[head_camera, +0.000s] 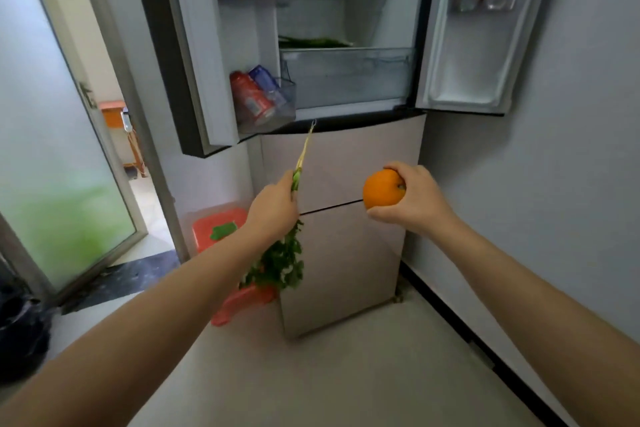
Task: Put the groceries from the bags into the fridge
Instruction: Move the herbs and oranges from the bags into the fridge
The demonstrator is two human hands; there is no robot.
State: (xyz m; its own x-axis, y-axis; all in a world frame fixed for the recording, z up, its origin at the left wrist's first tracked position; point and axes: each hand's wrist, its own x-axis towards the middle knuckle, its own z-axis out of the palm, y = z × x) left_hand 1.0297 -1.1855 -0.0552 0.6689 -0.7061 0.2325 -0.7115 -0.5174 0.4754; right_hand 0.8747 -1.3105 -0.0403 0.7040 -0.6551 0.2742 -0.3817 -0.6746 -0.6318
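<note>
Left hand [273, 204] is gripping herbs [280, 260], right hand [412, 198] is clasping an orange [382, 188]; both are heading for the open fridge [346, 80] beyond, needing a lift to its shelves

left hand [273, 206] grips herb bunch [282, 258] by stems, roots up, leaves hanging; right hand [415, 199] holds orange [382, 188]; fridge [346, 163] upper doors open, cans [251, 100] in door bins, greens [313, 42] on shelf
</note>
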